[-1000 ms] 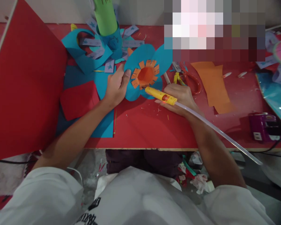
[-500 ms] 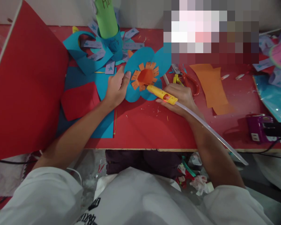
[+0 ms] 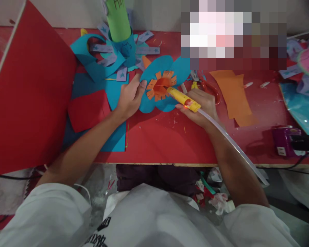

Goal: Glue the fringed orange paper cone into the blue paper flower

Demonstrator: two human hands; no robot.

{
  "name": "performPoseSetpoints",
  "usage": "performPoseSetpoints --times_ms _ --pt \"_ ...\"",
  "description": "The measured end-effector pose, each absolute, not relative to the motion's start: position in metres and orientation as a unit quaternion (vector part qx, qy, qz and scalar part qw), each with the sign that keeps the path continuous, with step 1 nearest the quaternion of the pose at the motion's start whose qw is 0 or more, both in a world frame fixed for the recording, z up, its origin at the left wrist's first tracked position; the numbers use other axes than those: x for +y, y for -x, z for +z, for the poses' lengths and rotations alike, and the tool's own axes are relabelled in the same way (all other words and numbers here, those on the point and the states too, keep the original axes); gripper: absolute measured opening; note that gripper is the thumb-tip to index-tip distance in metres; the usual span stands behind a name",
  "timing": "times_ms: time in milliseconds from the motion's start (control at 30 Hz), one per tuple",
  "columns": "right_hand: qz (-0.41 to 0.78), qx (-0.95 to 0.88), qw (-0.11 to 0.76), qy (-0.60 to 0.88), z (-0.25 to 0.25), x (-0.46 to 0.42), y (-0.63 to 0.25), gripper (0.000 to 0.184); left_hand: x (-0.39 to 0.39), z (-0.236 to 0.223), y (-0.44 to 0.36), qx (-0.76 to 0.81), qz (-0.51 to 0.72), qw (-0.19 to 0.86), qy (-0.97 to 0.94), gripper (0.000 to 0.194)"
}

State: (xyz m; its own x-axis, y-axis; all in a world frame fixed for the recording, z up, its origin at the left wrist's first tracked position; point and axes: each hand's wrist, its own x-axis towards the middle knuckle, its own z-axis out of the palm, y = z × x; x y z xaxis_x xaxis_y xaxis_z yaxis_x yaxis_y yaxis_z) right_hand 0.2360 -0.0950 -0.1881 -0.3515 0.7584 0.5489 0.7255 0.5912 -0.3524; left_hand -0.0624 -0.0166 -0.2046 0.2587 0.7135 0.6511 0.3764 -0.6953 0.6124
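One red worktop (image 3: 157,140) carries everything. One big red sheet (image 3: 28,92) stands tilted over its left edge. One blue paper flower (image 3: 167,73) lies near the middle toward the far edge, with one fringed orange centre (image 3: 161,85) on top. The left hand (image 3: 130,97) lies flat and open, fingers spread, pressing the flower's left petal and touching blue paper under it. The right hand (image 3: 202,108) is closed around one yellow glue gun (image 3: 182,98), whose nozzle touches the orange centre; one clear glue stick (image 3: 231,144) runs from its back out past the near edge. So the flower sits between both hands. One orange sheet (image 3: 234,94) lies toward the right, one pair of red-handled scissors (image 3: 209,90) just behind the right hand, and one purple power block (image 3: 285,140) near the near right corner.
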Motion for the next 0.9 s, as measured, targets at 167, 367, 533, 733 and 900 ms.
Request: performPoseSetpoints --times_ms 167,367,533,733,900 --pt "0.01 -0.809 0.369 0.458 -0.184 -0.103 -0.24 0.047 -0.015 -0.205 0.062 0.348 0.509 0.181 -0.766 0.052" --pt "0.048 -0.795 0.359 0.487 -0.182 -0.106 -0.238 0.048 -0.015 -0.204 0.061 0.33 0.516 0.176 -0.771 0.055" --pt "0.093 -0.799 0.347 0.483 -0.19 -0.097 -0.231 0.046 -0.014 -0.206 0.063 0.327 0.51 0.194 -0.772 0.052" --pt "0.208 -0.759 0.396 0.473 -0.193 -0.098 -0.222 0.049 -0.013 -0.208 0.066 0.334 0.494 0.212 -0.775 0.058" --pt "0.327 -0.679 0.454 0.475 -0.193 -0.102 -0.223 0.051 -0.013 -0.207 0.061 0.315 0.521 0.179 -0.773 0.057"
